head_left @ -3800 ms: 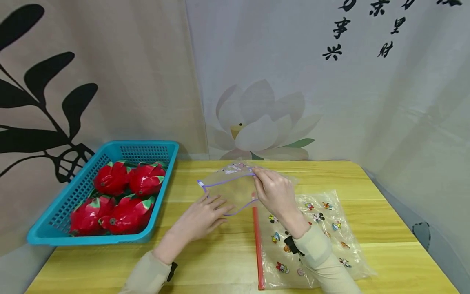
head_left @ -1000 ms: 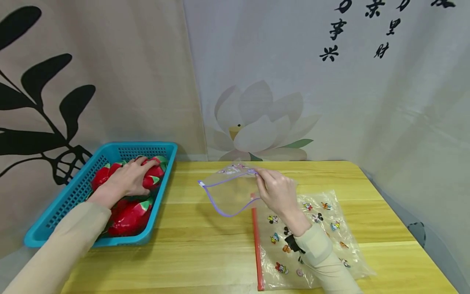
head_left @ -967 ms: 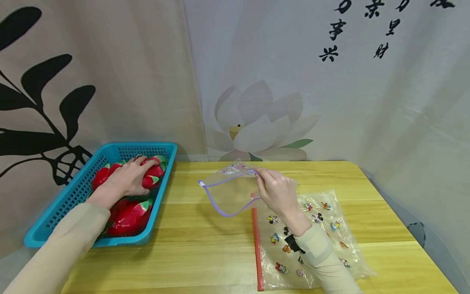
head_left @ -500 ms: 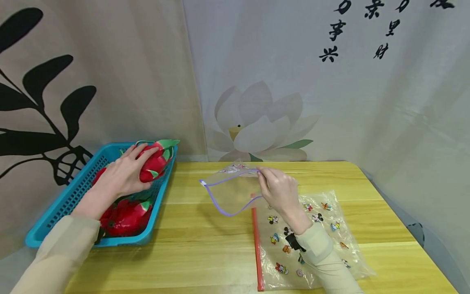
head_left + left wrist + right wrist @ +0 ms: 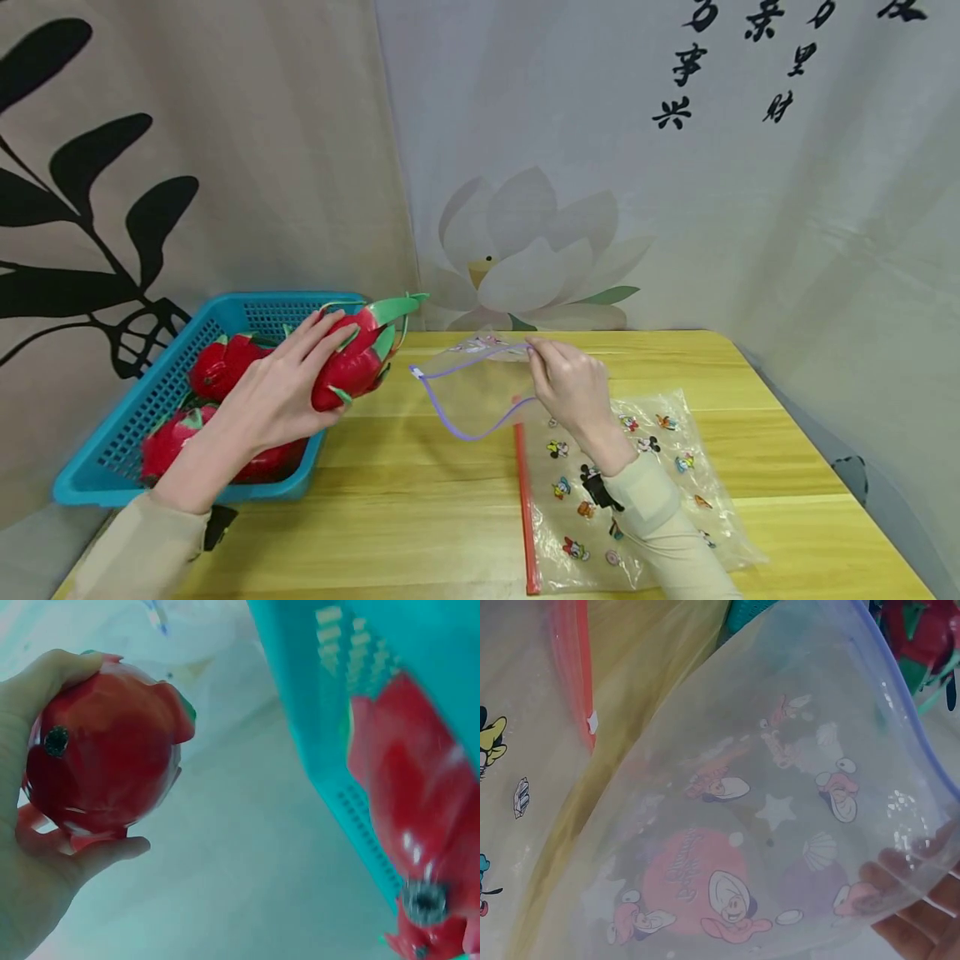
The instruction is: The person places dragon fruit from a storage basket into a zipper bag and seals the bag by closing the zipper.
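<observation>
Pointing its green crown away from the person and to the right, the red dragon fruit point(image 5: 352, 358) sits in the grasp of the left hand point(image 5: 281, 392), above the right rim of the basket. Its long axis slants from the blunt end, which the left wrist view shows facing back toward that wrist, out to the leafy tips beyond the fingers. Just to its right, near but apart, gapes the clear bag point(image 5: 727, 825); the white slider point(image 5: 416, 373) marks the end of the purple rim point(image 5: 448, 425) closest to the fruit. The gap between fruit and mouth therefore runs sideways, left to right, and the crown seems aimed past the far side of that opening rather than straight into it. Across the mouth, the right hand point(image 5: 573, 387) pinches the rim at the opposite end. The left hand alone is near the fruit. Farther out, three more dragon fruits point(image 5: 223, 367) lie in the blue basket point(image 5: 82, 487), and a red-edged bag point(image 5: 697, 467) lies flat on the wooden table point(image 5: 420, 525), partly under the right forearm.
</observation>
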Action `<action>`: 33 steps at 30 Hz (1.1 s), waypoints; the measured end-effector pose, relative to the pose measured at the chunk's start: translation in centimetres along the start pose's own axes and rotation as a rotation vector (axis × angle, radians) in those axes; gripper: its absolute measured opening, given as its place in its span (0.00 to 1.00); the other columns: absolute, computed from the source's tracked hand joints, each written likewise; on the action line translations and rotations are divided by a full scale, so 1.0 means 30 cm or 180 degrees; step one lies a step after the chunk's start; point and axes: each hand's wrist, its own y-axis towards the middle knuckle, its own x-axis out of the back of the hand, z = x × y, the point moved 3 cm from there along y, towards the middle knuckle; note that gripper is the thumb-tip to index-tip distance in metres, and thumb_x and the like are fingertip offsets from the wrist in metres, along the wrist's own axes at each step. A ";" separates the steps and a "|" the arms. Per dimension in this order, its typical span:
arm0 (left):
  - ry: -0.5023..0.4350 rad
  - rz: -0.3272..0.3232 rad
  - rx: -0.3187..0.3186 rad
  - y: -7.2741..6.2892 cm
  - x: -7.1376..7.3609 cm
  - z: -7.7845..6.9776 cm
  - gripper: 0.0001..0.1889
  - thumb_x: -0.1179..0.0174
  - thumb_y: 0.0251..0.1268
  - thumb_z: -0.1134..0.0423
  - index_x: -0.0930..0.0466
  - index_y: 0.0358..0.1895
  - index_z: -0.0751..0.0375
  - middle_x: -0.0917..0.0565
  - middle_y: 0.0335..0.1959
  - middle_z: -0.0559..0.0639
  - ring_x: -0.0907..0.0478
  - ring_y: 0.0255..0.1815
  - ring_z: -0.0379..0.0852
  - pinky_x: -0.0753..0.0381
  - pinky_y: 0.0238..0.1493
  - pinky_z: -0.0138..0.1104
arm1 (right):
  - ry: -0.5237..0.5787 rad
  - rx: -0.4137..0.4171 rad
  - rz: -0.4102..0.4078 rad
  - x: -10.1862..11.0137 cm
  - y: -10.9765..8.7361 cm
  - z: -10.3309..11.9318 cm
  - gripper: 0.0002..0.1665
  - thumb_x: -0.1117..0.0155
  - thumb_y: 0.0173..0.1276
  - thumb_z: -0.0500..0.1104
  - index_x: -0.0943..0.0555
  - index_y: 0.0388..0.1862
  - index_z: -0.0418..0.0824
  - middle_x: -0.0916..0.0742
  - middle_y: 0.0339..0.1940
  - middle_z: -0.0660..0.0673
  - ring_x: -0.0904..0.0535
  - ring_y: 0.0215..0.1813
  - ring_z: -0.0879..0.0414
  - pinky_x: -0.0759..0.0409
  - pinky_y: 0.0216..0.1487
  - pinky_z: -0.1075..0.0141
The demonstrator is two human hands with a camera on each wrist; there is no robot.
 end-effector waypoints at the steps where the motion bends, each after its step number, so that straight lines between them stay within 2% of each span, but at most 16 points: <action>1: -0.0010 -0.0039 -0.0061 -0.005 0.001 -0.016 0.57 0.19 0.21 0.59 0.37 0.68 0.59 0.34 0.69 0.62 0.37 0.67 0.66 0.16 0.27 0.39 | -0.0003 -0.0004 -0.0001 -0.001 0.000 0.000 0.09 0.40 0.63 0.36 0.14 0.37 0.36 0.10 0.29 0.41 0.16 0.21 0.53 0.30 0.12 0.70; 3: -0.0032 -0.0118 -0.0199 -0.018 0.002 -0.044 0.57 0.18 0.19 0.58 0.36 0.67 0.58 0.34 0.69 0.61 0.37 0.68 0.65 0.21 0.22 0.29 | -0.0003 -0.0011 0.0003 -0.002 0.002 -0.001 0.09 0.40 0.63 0.36 0.14 0.37 0.35 0.10 0.29 0.41 0.16 0.21 0.53 0.30 0.12 0.71; 6: -0.0061 -0.0235 -0.0418 -0.038 0.002 -0.081 0.58 0.18 0.17 0.57 0.36 0.67 0.58 0.33 0.69 0.59 0.37 0.68 0.63 0.24 0.20 0.27 | -0.0011 -0.0025 0.0014 -0.003 0.004 0.000 0.09 0.40 0.63 0.36 0.14 0.37 0.36 0.10 0.30 0.41 0.16 0.22 0.52 0.28 0.13 0.70; 10: -0.0092 -0.0328 -0.0684 -0.058 -0.004 -0.120 0.58 0.19 0.18 0.55 0.35 0.67 0.56 0.32 0.68 0.59 0.37 0.68 0.61 0.17 0.25 0.34 | -0.0030 -0.0063 0.0030 -0.003 0.005 0.000 0.09 0.40 0.64 0.37 0.14 0.38 0.36 0.10 0.30 0.41 0.15 0.24 0.50 0.25 0.14 0.66; 15: -0.0091 -0.0357 -0.0978 -0.074 -0.015 -0.155 0.56 0.20 0.20 0.52 0.34 0.67 0.56 0.33 0.70 0.58 0.38 0.70 0.60 0.15 0.28 0.36 | -0.0070 -0.0087 0.0041 -0.002 0.006 0.000 0.09 0.40 0.64 0.37 0.14 0.38 0.37 0.10 0.30 0.41 0.14 0.25 0.50 0.24 0.14 0.65; 22: -0.0004 -0.0416 -0.1401 -0.073 -0.040 -0.205 0.58 0.19 0.18 0.44 0.33 0.67 0.57 0.31 0.68 0.61 0.36 0.67 0.63 0.15 0.42 0.46 | -0.0087 -0.0091 0.0075 -0.001 0.009 0.002 0.09 0.41 0.64 0.37 0.14 0.38 0.37 0.10 0.30 0.41 0.15 0.24 0.50 0.26 0.13 0.66; 26: 0.0009 -0.0469 -0.1517 -0.060 -0.065 -0.226 0.57 0.20 0.19 0.46 0.33 0.66 0.56 0.30 0.66 0.60 0.33 0.65 0.64 0.15 0.42 0.47 | -0.0056 -0.0060 0.0077 0.000 0.010 0.006 0.09 0.40 0.64 0.37 0.14 0.38 0.36 0.10 0.30 0.41 0.15 0.23 0.51 0.27 0.14 0.69; 33: 0.0113 -0.0376 -0.1494 -0.041 -0.116 -0.249 0.54 0.21 0.24 0.43 0.34 0.65 0.56 0.29 0.66 0.61 0.33 0.65 0.66 0.16 0.46 0.49 | -0.0019 0.0018 0.0017 0.010 0.011 0.023 0.08 0.39 0.63 0.37 0.14 0.37 0.36 0.10 0.29 0.40 0.16 0.21 0.53 0.31 0.12 0.73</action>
